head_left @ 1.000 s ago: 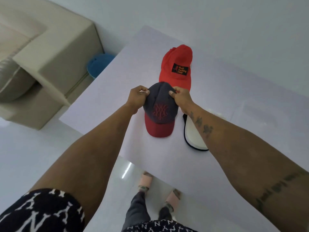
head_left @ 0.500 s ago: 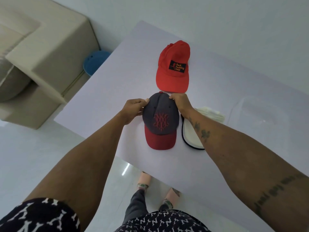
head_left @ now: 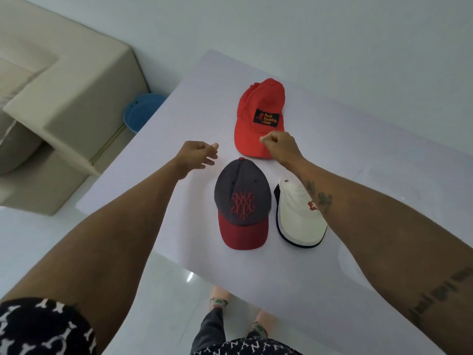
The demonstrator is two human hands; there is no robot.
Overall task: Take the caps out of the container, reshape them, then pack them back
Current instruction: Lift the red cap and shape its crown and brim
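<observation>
Head view, the only one I have. Three caps lie on the white table point(head_left: 358, 155): the red cap point(head_left: 258, 103) farthest out, the dark grey cap with the maroon brim point(head_left: 242, 201) nearer me, and the white cap point(head_left: 298, 219) just beside it on the right, partly under my right forearm. I see no container anywhere in frame, only a blue stool point(head_left: 143, 111) and a beige sofa point(head_left: 64, 98) off to the left.

My left hand point(head_left: 197, 156) hovers over bare table left of the grey cap, fingers loosely curled, holding nothing. My right hand point(head_left: 280, 147) sits over the near edge of the red cap's brim, fingers bunched; whether they pinch the brim or merely hover above it, I cannot tell from this angle.

I judge the red cap is next for reshaping. The risks: a one-handed pinch at the brim could drag the soft crown and crease it further, and my right forearm passing low could sweep the white cap towards the table's near edge.
</observation>
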